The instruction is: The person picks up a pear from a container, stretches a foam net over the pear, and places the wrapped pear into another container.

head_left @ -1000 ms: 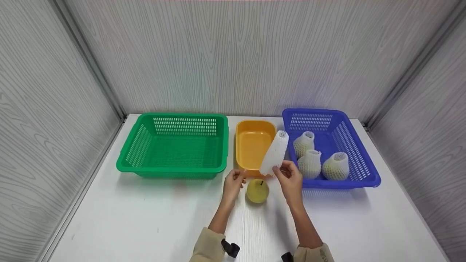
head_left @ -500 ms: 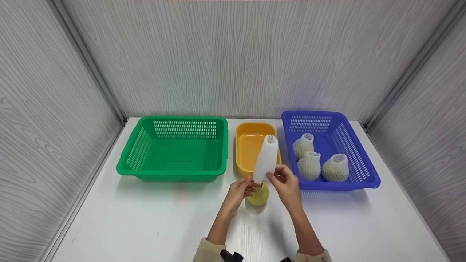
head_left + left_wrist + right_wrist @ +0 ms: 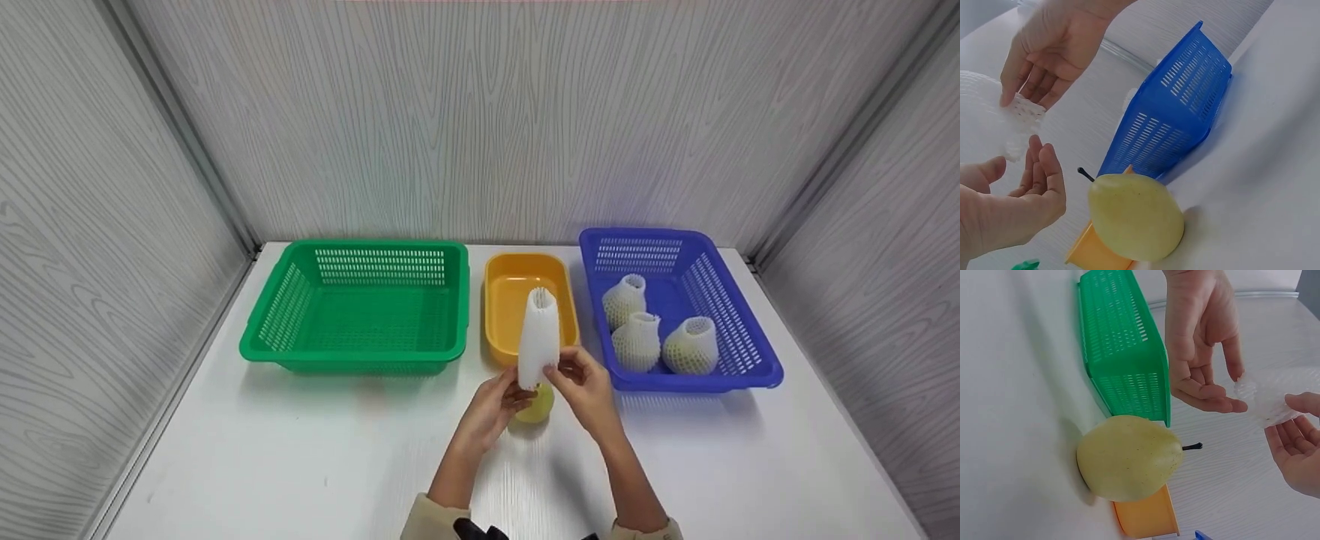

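Observation:
A white foam fruit net (image 3: pixel 539 337) stands upright above a yellow-green pear (image 3: pixel 536 409) on the table, its lower end over the fruit. My right hand (image 3: pixel 589 394) pinches the net near that lower end, thumb in front and fingers behind. Opposite it, my left hand (image 3: pixel 486 412) has its thumb and loosely bent fingers at the net's open edge. In the right wrist view the left thumb appears to touch the edge, with a gap between thumb and fingers. The pear (image 3: pixel 1129 458) lies below both hands, its dark stem showing; from the head, net and left fingers partly cover it.
A green basket (image 3: pixel 352 356) stands at the left and an orange tub (image 3: pixel 499 345) behind the pear. At the right, a blue basket (image 3: pixel 739 300) holds several net-wrapped fruits (image 3: pixel 690 346). Wood-grain panels (image 3: pixel 420 120) enclose the white table (image 3: pixel 300 465).
My right hand has brought the foam net leftward and down from over the tub to above the pear, tilting it more upright. My left hand has moved in to its lower edge.

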Demonstrator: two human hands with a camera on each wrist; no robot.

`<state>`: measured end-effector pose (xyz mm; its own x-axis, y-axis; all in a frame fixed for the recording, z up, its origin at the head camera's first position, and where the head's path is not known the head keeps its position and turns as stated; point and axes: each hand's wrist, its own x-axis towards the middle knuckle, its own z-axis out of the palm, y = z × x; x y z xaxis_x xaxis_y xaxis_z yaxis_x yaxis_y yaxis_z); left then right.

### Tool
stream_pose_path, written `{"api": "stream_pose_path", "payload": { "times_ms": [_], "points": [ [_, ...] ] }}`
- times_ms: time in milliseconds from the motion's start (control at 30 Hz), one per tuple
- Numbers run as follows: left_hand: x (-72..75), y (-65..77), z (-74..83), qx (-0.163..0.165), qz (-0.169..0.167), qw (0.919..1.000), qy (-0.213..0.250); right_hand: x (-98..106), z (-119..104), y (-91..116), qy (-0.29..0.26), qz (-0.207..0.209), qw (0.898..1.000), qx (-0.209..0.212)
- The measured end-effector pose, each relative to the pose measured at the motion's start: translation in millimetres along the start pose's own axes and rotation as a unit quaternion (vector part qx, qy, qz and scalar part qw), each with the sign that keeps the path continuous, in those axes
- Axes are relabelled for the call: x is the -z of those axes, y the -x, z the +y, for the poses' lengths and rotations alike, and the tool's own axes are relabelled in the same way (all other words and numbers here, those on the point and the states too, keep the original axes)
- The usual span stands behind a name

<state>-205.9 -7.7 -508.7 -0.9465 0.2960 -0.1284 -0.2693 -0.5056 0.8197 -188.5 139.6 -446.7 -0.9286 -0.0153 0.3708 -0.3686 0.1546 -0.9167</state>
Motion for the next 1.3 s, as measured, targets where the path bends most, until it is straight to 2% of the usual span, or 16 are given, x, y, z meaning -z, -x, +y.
{"api": "stream_pose_path", "payload": {
  "times_ms": [300, 433, 600, 767, 867, 967, 1133, 1233, 1300],
  "points": [
    [-1.5, 0.1, -1.5, 0.045, -0.003, 0.9982, 0.04, 4.5, 2.6, 0.3, 0.008, -0.022, 1.0, 0.0],
    [-3.4, -0.1, -3.6, 0.048, 0.012, 0.9942, 0.095, 6.2, 6.6, 1.5, -0.004, -0.045, 0.999, -0.003],
    [-5.7, -0.6, -5.6, 0.047, 0.039, 0.9862, 0.154, 8.7, 24.4, 0.9, -0.044, -0.071, 0.995, -0.046],
    [-4.7, -1.0, -5.0, 0.059, 0.038, 0.9797, 0.188, 11.5, 35.6, 2.8, -0.127, -0.098, 0.982, -0.102],
    [-4.1, -0.3, -4.3, 0.06, 0.02, 0.9748, 0.214, 11.5, 37.1, 4.3, -0.194, -0.099, 0.966, -0.138],
    [-4.0, 0.2, -3.4, 0.057, 0.002, 0.9692, 0.24, 10.3, 37.7, 6.0, -0.229, -0.09, 0.953, -0.175],
    [-5.1, -1.3, -1.0, 0.058, -0.008, 0.966, 0.252, 8.3, 41.4, 7.3, -0.196, -0.114, 0.949, -0.221],
    [-6.1, -2.6, 1.1, 0.048, -0.016, 0.9707, 0.235, 8.3, 42.3, 6.8, -0.182, -0.134, 0.943, -0.244],
    [-6.5, -3.6, 2.3, 0.036, -0.022, 0.9768, 0.21, 8.6, 42.3, 6.0, -0.198, -0.138, 0.937, -0.254]
  ]
}}
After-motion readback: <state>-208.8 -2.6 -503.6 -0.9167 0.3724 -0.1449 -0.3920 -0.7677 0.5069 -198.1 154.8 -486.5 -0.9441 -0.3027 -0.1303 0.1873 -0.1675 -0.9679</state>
